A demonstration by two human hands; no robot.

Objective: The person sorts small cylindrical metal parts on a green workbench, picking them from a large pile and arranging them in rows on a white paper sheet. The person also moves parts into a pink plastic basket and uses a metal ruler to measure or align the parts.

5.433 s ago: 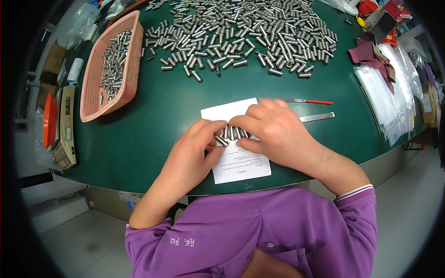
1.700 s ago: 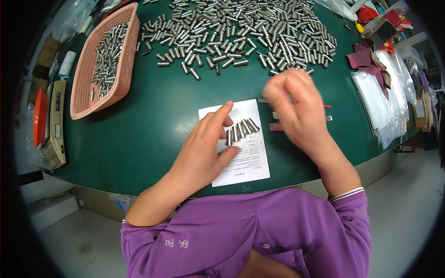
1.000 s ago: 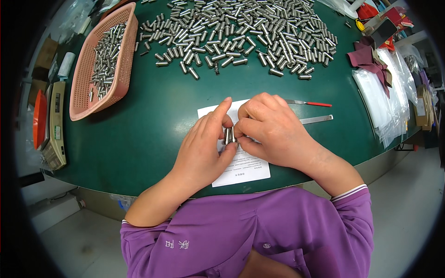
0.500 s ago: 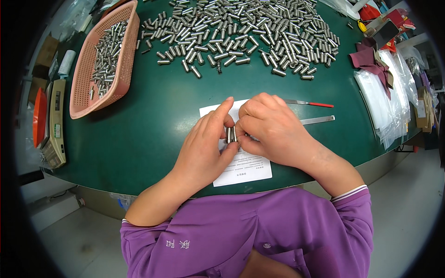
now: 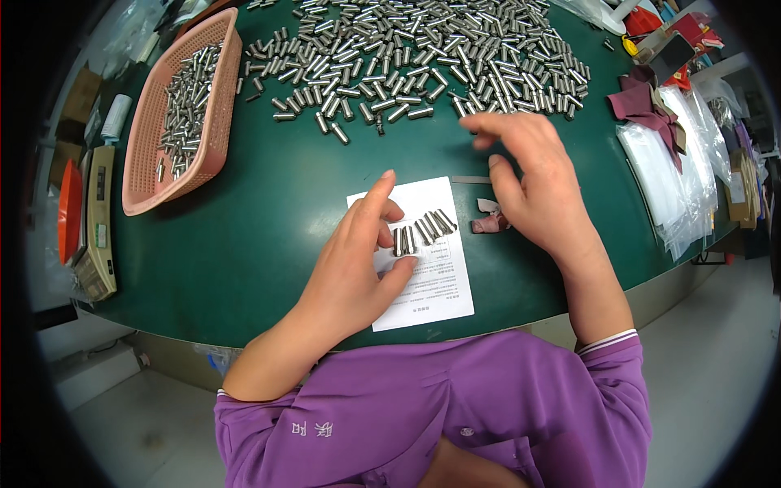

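My left hand [image 5: 351, 259] rests at the left of a small row of short metal pins [image 5: 404, 241] on a printed white sheet [image 5: 423, 297]. Its thumb and fingers are apart, curved about the row's lower and left sides. A second slanted group of pins [image 5: 435, 227] lies just to the right on the same sheet. My right hand [image 5: 533, 175] is raised over the table right of the sheet, fingers spread and nothing visible in them. Beside its thumb lies a dull reddish scrap [image 5: 490, 221], and a flat metal strip [image 5: 469, 180] is partly hidden by the hand.
A wide heap of metal pins [image 5: 423, 57] covers the far side of the green table [image 5: 277, 268]. At the left stand a pink basket [image 5: 218, 154] with more pins and a scale [image 5: 99, 220]. Plastic bags [image 5: 663, 187] and a maroon cloth [image 5: 643, 102] lie at the right.
My right hand has left the pins and moved right and away from me, opening. The slanted pins and reddish scrap are uncovered; the red-handled tool is now hidden. My left hand stays nearly still.
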